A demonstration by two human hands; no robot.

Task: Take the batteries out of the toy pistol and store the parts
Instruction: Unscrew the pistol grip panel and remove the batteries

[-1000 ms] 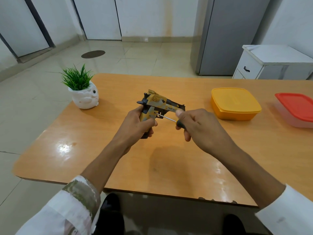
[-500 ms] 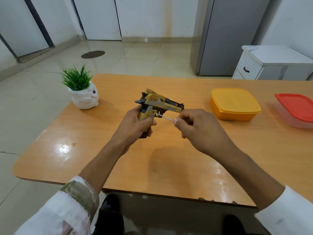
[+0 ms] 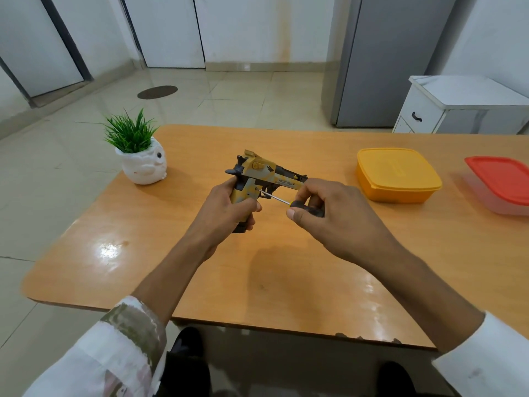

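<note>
Above the table [image 3: 286,282], left of the yellow box [image 3: 398,174], the left hand [image 3: 226,207] grips the toy pistol [image 3: 267,179]; the right hand [image 3: 329,216] pinches the screwdriver [image 3: 289,201], tip on the grip. One tilt and it could slip, chewing the screw.

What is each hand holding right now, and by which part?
The left hand grips the toy pistol by its handle; the right hand pinches the screwdriver by its black handle.

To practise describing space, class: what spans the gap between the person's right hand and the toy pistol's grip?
In the head view, the metal shaft of the screwdriver, running from the right hand to the toy pistol, which the left hand holds.
</note>
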